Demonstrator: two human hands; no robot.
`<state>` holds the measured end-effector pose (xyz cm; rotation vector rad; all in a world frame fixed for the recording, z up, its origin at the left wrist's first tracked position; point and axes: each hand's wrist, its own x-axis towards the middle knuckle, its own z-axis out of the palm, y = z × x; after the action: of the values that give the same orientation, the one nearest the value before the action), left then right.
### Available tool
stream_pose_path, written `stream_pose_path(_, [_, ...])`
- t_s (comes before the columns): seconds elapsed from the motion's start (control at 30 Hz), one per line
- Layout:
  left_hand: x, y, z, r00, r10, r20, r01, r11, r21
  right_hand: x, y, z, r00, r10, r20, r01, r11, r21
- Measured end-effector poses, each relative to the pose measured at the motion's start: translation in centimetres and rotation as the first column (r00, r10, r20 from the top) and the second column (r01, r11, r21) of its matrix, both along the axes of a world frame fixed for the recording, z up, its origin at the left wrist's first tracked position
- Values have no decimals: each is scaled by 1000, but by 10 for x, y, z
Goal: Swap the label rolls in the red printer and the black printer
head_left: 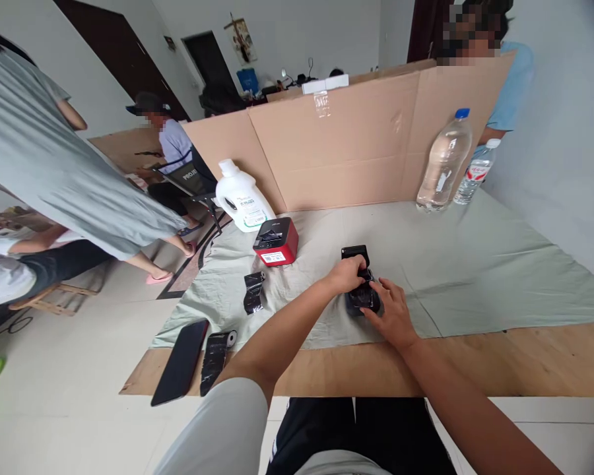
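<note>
Pinching the black device from both sides, my left hand curls over its top edge, fingers closed on it, while my right hand braces the near side, fingertips pressed on, so it sits steady between my palms on the green cloth. Its lid stands open behind my left knuckles. Further left, well apart: the red printer, a white jug, black wrappers, a phone.

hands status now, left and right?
Left hand: closed on the small black device, gripping its top.
Right hand: fingers on the device's right side; grip cannot be told.
</note>
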<state>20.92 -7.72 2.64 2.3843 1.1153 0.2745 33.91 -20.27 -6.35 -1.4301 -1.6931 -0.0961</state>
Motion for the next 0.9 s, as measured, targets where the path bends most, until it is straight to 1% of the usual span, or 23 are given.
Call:
stream_pose_path(0.07, [-2, -1, -2, 999, 1, -42, 0, 999, 37, 0, 0, 1, 1000, 8, 7, -8, 1000, 11])
stream_pose_path(0.2, [-8, -8, -3, 998, 12, -59, -7, 997, 80, -2, -1, 4, 1000, 28, 3, -28, 999, 19])
stream_pose_path(0.3, [-7, -9, -8, 996, 15, -90, -6, 995, 97, -4, -1, 7, 1000, 27, -13, -26, 1000, 5])
stream_pose_path(0.4, [-3, -9, -16, 994, 57, -92, -47, 994, 102, -4, -1, 8, 999, 21, -28, -21, 1000, 0])
stream_pose_path(0.5, [-1, -10, -20, 990, 104, -98, -94, 991, 100, -4, -1, 8, 999, 31, -18, -31, 999, 11])
stream_pose_path(0.57, [-1, -12, -19, 989, 86, -121, -70, 989, 128, -4, -1, 8, 999, 38, -6, -38, 999, 24])
stream_pose_path(0.7, [-4, -16, -19, 992, 16, -126, 20, 960, 281, -4, -1, 9, 999, 34, 3, -34, 999, 41])
stream_pose_path(0.77, [-8, -15, -21, 997, 12, -81, 10, 964, 264, -4, -2, 10, 1000, 20, -3, -20, 999, 41])
stream_pose_path(0.8, [-10, -14, -23, 999, 37, -28, -29, 971, 238, -4, -2, 10, 1000, 12, -8, -11, 999, 41])
stream_pose_path(0.83, [-13, -12, -25, 995, 86, 56, -96, 971, 219, -4, -1, 10, 1000, 3, -14, -3, 999, 40])
stream_pose_path(0.87, [-16, -10, -28, 974, 155, 165, -188, 960, 208, -4, -1, 10, 1000, -3, -20, 4, 999, 40])
stream_pose_path(0.9, [-18, -7, -31, 931, 228, 284, -288, 938, 193, -4, -1, 10, 1000, -6, -25, 7, 999, 39])
